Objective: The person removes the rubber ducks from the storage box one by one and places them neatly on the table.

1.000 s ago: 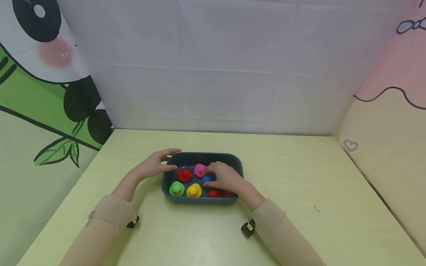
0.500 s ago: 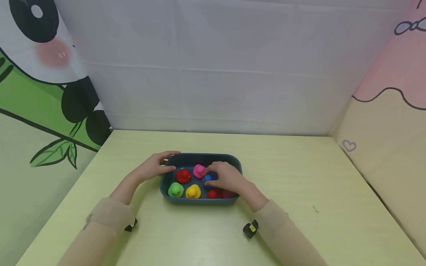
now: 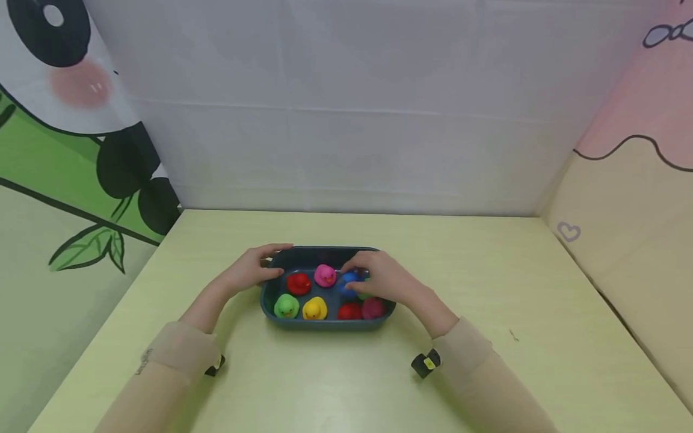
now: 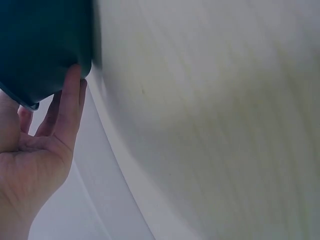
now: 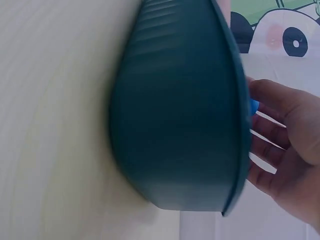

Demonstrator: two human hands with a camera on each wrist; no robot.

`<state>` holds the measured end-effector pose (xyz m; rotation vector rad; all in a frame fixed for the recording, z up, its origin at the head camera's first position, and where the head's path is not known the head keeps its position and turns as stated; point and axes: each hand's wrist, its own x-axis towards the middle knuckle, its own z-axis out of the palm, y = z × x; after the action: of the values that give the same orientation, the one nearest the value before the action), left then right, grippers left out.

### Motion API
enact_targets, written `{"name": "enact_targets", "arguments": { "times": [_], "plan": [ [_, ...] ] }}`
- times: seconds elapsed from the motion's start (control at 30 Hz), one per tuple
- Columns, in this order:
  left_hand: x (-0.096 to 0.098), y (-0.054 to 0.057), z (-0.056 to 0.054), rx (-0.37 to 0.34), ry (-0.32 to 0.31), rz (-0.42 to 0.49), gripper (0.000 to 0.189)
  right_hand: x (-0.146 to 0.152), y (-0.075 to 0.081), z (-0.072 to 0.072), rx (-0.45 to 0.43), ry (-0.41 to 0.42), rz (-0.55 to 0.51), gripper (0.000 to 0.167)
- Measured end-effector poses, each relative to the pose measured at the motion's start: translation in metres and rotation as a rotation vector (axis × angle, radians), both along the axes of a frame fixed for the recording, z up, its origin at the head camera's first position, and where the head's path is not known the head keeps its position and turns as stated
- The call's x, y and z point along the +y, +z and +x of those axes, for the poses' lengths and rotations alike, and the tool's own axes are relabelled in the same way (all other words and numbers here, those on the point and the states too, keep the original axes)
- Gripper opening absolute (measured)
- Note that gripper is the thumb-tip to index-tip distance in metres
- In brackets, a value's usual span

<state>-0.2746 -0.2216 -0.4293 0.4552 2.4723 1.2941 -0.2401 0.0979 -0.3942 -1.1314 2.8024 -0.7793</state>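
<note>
Pinching a blue duck (image 3: 349, 278) with the right hand (image 3: 383, 275) in a round-cornered tray (image 3: 325, 325) (smooth, dark); gripping its left end with the left hand (image 3: 251, 269). Streaky pale table (image 3: 335, 385) beneath; creased white cloth (image 3: 352, 156) behind.

It looked like a small staged booth: a creased pale backdrop (image 3: 346, 132) and cartoon-printed side panels (image 3: 59, 144) enclosed the worktop (image 3: 476, 264).

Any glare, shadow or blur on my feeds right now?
Head view: mostly clear, with a faint sheen on the near table and soft shadow beside the left sleeve; left wrist: a broad, dim shadow over the table, its grain soft; right wrist: dim, with the tray's table-side edge blurring into shadow.
</note>
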Motion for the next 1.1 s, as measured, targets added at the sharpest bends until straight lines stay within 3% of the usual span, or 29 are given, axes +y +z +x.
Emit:
{"name": "enact_targets", "arguments": {
  "times": [0.4, 1.1],
  "plan": [
    [0.005, 0.006, 0.002, -0.001, 0.040, -0.039, 0.058, 0.024, 0.030, 0.008, -0.017, 0.016, -0.032, 0.027],
    [0.009, 0.002, 0.001, 0.036, 0.040, -0.056, 0.057, 0.093, 0.056, -0.006, -0.010, -0.011, -0.095, 0.031]
  ]
}}
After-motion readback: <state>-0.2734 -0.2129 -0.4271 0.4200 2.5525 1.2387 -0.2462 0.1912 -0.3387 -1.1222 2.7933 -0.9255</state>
